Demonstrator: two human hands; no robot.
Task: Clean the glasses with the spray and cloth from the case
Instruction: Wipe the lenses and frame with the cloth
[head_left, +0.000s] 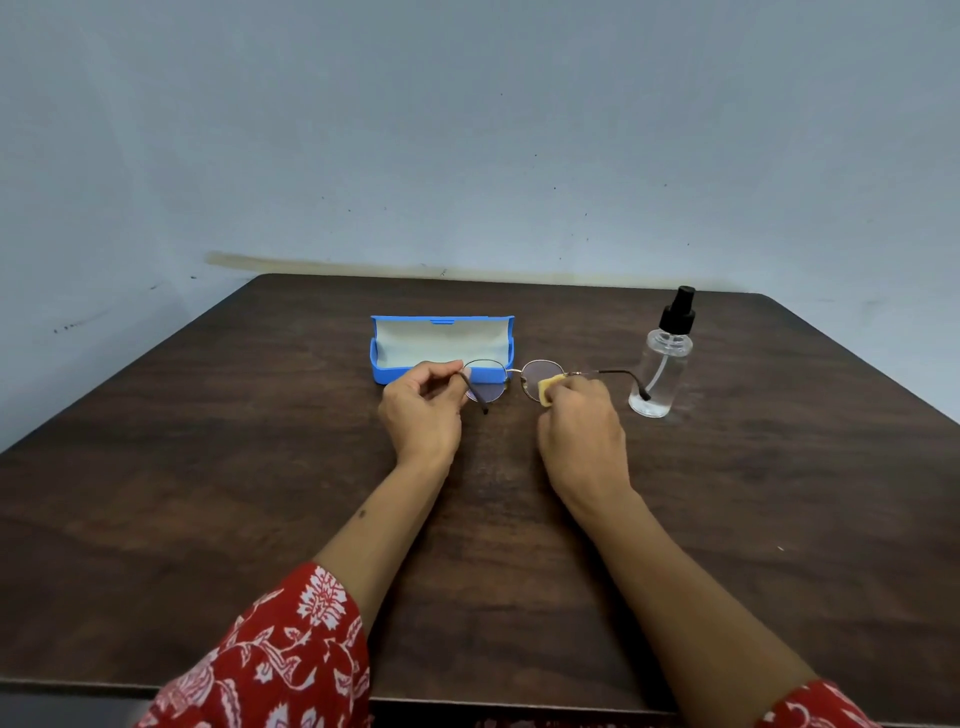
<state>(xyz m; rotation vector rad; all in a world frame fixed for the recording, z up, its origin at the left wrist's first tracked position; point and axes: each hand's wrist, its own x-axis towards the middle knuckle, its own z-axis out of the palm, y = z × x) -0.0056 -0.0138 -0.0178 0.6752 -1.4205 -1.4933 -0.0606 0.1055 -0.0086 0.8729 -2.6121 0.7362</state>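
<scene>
1. Dark brown wood-grain table (727, 519), far edge right up against a pale blue-grey wall (467, 130) with small dark specks and a yellowish stain line along the bottom.
2. Blue case (441, 348) lies open near the far middle of the table, pale lining showing, lid standing up at the back.
3. Clear spray bottle (661, 364) with black pump top stands upright at the right, a little liquid in the bottom, tube visible inside.
4. Glasses (511, 379) – thin metal round frame – held up over the table just in front of the case, between both hands. The right temple arm sticks out toward the bottle and overlaps it in view; contact can't be told.
5. Left hand (423, 410): grip closed, fingers curled, thumb and fingertips pinching the frame at the left lens by the hinge; the folded temple arm hangs down past the fingers.
6. Right hand (582, 421): grip closed on a small yellow cloth (549, 391), fingers bunched and pressing it onto the right lens.
7. Both forearms reach out from the near edge – red sleeves (270, 665) with white floral print at the bottom of the view.
</scene>
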